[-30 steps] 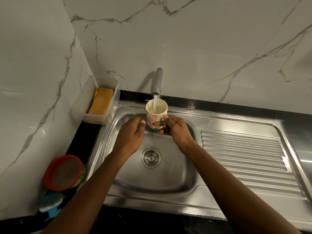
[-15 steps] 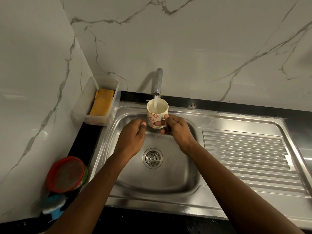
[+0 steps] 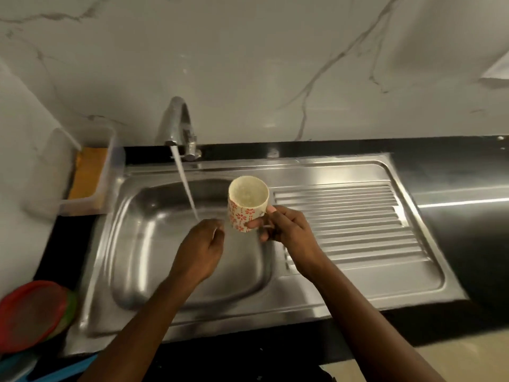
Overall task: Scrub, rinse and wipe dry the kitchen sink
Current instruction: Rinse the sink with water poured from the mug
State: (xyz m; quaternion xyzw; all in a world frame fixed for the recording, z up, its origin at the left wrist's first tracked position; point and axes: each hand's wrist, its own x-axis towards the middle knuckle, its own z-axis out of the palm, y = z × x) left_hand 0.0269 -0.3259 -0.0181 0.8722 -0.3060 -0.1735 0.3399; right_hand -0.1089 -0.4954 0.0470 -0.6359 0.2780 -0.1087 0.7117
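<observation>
Since the mug (image 3: 248, 204) looked close to full of water, I'd guess it felt heavier than it looked, and a wet glazed ceramic wall is slippery, so a fingertip grip is a bit risky. It's stiff and breakable too, and a drop into a steel basin could chip it. The handle side is the sensible place to hold it, and that's roughly where the right hand (image 3: 286, 230) had it, with the thumb up near the rim and the fingers wrapped on the patterned wall. A second hand under the base would help when tipping it out.

The left hand (image 3: 201, 249) hung just beside the mug with its fingers loosely curled, holding nothing I could see. The sink (image 3: 132, 244) itself is rigid stainless steel set into the black surface (image 3: 454, 175), so there's nothing to pick up there. It just needs water poured around its walls.

Compared with a second earlier, the mug had come out from under the tap (image 3: 179, 119) and moved right, so it was upright over the basin's right side near the drainboard (image 3: 358, 230). The water stream (image 3: 187, 186) no longer went into the mug and fell into the basin by the left hand instead. That hand had been touching the mug's side before and now sat a little off it. The drain was hidden behind the left arm this time. The sponge (image 3: 88, 175) hadn't budged from its clear tray (image 3: 110, 161).
</observation>
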